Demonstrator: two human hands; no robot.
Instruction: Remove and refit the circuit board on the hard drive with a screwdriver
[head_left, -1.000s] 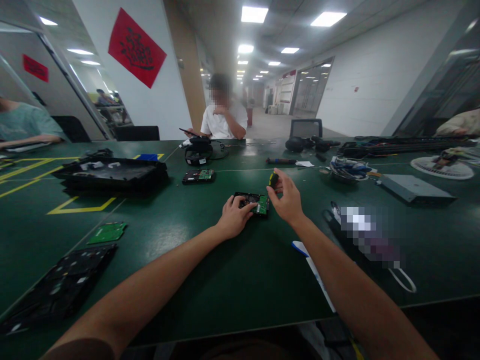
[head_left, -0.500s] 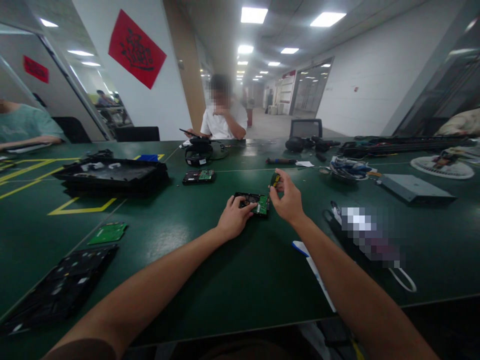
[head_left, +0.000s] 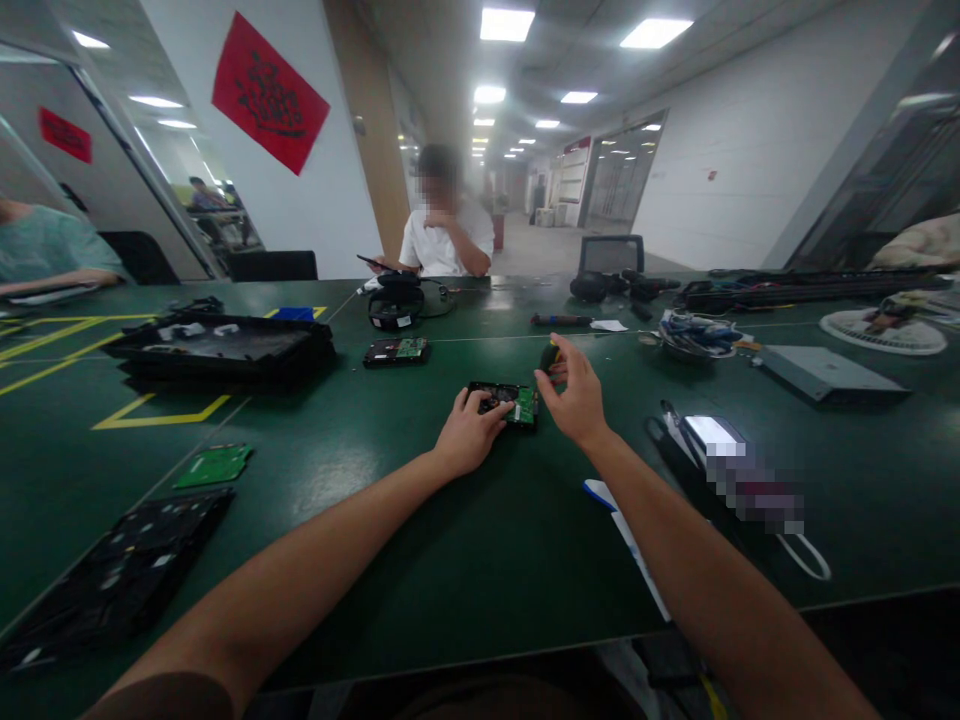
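A hard drive [head_left: 525, 405], dark with a green circuit board on its right part, lies flat on the dark green table in front of me. My left hand [head_left: 471, 430] grips it from the near left, fingers across its top. At its right end, my right hand [head_left: 571, 390] pinches a short screwdriver [head_left: 550, 356] by its black and yellow handle, held upright. The screwdriver's tip is hard to make out beside the drive's edge. Farther off to the left sits a second hard drive [head_left: 397, 351] with its board facing up.
At left are a black plastic housing [head_left: 225, 350], a loose green circuit board [head_left: 215, 466] and a black panel [head_left: 120, 570]. A phone [head_left: 739, 470], bundled cables [head_left: 697, 335] and a grey metal box [head_left: 832, 374] lie on the right. Across the table sits a person [head_left: 450, 240].
The screwdriver handle has turned a little in my right fingers, showing less yellow. My left hand and the hard drive have stayed put.
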